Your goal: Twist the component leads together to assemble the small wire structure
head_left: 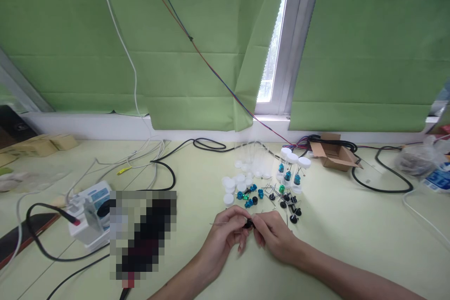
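Note:
Near the front of the table, my left hand [228, 228] and my right hand [276, 235] meet fingertip to fingertip. Both pinch a small black part [248, 224], mostly hidden by the fingers. A thin metal rod [218, 223] sticks out to the left past my left hand. Just beyond the hands lie several blue fittings [249, 203] and a green piece [281, 188]. Black disc-shaped parts with metal pins [293, 219] are scattered to the right. White caps [228, 199] sit in a group at the left of these parts.
Clear tubes with white lids [304, 163] stand behind, blue pieces inside. More clear tubes [251, 159] stand beside them. An open cardboard box [333, 155] is at back right. A power strip [89, 215] with cables and a pixelated dark object [146, 236] lie left.

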A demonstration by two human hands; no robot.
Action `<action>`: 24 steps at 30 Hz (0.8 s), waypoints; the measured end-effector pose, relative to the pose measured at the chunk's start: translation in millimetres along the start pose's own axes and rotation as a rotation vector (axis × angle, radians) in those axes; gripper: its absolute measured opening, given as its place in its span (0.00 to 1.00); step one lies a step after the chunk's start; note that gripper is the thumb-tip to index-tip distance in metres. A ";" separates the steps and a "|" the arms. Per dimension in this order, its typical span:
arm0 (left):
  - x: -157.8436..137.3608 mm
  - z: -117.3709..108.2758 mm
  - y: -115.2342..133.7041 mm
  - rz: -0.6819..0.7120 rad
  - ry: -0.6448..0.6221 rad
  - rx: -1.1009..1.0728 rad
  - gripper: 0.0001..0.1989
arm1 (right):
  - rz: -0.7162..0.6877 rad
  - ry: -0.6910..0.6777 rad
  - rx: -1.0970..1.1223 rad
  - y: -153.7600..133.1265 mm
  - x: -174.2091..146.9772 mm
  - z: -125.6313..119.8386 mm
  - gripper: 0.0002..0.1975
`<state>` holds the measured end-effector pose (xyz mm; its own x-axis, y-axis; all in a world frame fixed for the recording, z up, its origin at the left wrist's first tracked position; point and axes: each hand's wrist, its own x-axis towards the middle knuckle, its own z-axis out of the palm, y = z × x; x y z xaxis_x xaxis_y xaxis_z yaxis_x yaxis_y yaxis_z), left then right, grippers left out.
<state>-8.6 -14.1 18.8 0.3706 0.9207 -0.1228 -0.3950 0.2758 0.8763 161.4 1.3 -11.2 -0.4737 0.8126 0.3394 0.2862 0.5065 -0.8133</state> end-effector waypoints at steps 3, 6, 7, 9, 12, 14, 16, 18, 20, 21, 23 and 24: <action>-0.5 0.8 0.7 0.005 0.014 0.001 0.04 | 0.008 -0.003 0.000 0.0 0.0 0.2 0.29; -0.3 0.6 0.8 0.003 0.036 0.000 0.04 | 0.008 -0.006 0.000 -1.1 0.7 0.0 0.28; 0.0 0.2 0.6 -0.001 0.044 0.000 0.04 | 0.008 -0.006 0.001 -2.0 1.1 -0.3 0.28; 0.7 -0.8 -0.3 -0.007 0.059 0.001 0.04 | 0.008 -0.006 0.013 -4.3 1.7 -1.2 0.25; 1.8 -2.8 -2.0 -0.004 0.072 -0.003 0.04 | 0.023 -0.015 0.051 -8.3 1.7 -2.9 0.18; 2.2 -3.8 -2.9 -0.002 0.075 -0.006 0.04 | 0.032 -0.023 0.065 -10.2 0.8 -3.7 0.14; 2.3 -4.2 -3.2 0.000 0.077 -0.006 0.04 | 0.033 -0.026 0.064 -11.0 -0.2 -4.0 0.12; 2.3 -4.2 -3.1 0.001 0.080 -0.003 0.04 | 0.032 -0.027 0.058 -11.1 -0.8 -4.0 0.11; 2.4 -4.0 -2.8 0.003 0.081 0.001 0.04 | 0.033 -0.031 0.058 -11.1 -0.8 -3.9 0.11; 2.4 -3.9 -2.8 0.005 0.081 0.003 0.04 | 0.034 -0.031 0.058 -11.2 -0.7 -3.8 0.11; 2.4 -3.9 -2.9 0.012 0.080 0.005 0.04 | 0.034 -0.033 0.058 -11.7 -0.2 -3.7 0.12; 2.5 -3.9 -3.1 0.013 0.079 0.005 0.04 | 0.034 -0.035 0.058 -12.0 0.1 -3.7 0.12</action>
<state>-9.8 -11.6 14.0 0.2981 0.9431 -0.1472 -0.3953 0.2623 0.8803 161.1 -3.6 0.3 -0.4936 0.8179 0.2955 0.2541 0.4606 -0.8505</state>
